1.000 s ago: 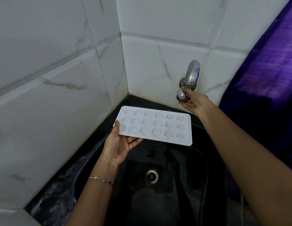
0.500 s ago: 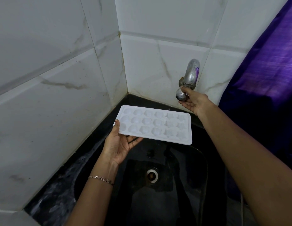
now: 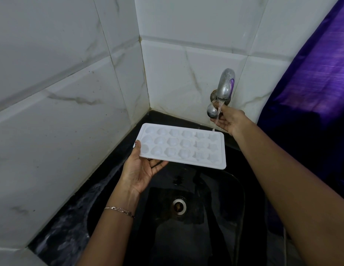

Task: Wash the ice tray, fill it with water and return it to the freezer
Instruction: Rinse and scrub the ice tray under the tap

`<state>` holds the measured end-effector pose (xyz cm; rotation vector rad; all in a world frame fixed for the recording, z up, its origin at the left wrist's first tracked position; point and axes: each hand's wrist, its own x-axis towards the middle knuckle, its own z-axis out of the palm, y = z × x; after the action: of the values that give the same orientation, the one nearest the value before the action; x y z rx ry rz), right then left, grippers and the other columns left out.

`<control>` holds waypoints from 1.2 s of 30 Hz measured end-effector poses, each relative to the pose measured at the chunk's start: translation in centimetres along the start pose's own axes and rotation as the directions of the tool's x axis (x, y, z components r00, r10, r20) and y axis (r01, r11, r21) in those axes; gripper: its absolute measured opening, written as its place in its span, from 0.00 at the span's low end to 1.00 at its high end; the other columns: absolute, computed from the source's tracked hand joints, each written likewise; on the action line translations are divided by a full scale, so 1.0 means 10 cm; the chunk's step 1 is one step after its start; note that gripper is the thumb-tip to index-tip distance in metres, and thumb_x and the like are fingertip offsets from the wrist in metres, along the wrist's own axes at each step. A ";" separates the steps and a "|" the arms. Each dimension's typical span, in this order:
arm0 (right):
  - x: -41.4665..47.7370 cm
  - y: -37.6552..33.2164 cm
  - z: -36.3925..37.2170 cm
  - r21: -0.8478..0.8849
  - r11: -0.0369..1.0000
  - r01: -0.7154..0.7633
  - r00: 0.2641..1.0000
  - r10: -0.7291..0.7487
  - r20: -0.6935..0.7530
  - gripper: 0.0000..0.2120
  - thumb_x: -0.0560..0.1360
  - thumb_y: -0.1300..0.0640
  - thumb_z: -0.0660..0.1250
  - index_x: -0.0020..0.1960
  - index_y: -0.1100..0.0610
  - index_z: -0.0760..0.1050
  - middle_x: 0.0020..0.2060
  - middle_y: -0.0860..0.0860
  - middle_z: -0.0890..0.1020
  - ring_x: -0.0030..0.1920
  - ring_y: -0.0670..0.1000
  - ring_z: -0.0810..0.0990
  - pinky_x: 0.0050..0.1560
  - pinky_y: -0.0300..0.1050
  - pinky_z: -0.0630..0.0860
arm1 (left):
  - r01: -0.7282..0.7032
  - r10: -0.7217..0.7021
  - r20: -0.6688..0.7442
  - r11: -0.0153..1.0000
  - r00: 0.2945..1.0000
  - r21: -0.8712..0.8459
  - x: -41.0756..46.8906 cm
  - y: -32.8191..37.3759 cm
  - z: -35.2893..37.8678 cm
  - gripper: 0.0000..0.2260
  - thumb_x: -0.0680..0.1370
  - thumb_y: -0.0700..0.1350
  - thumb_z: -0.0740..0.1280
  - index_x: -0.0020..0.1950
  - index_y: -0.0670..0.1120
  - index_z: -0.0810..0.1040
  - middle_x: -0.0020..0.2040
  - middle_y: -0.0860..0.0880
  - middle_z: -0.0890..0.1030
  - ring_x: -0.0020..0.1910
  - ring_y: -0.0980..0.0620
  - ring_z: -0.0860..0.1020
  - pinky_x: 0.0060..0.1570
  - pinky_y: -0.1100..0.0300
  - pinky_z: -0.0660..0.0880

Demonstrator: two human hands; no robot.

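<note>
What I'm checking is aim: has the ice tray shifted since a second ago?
No. The ice tray keeps its place left of the tap, above the drain.

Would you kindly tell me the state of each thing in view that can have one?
tap: running, water falling from its spout
tap knob: pinched by the right hand
ice tray: cavities up, held over the sink, water reaching its far right corner
left hand: holds the tray's left end, thumb on top
drain: uncovered
</note>
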<state>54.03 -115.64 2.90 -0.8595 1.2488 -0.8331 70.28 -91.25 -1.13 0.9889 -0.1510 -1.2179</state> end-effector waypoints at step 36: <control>-0.92 0.38 -0.46 -0.556 0.760 0.337 0.938 -0.219 0.270 0.17 0.79 0.59 0.57 0.67 0.52 0.71 0.65 0.54 0.75 0.60 0.53 0.76 0.60 0.50 0.72 | 0.007 -0.007 0.018 1.000 1.000 -0.027 -0.03 -0.13 0.12 0.20 0.82 0.58 0.53 0.64 0.48 0.74 0.57 0.44 0.84 0.50 0.44 0.84 0.39 0.51 0.82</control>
<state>48.57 -106.15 2.97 -1.6374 1.2409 -0.5621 68.54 -91.69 -1.24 0.9559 -0.1452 -1.2327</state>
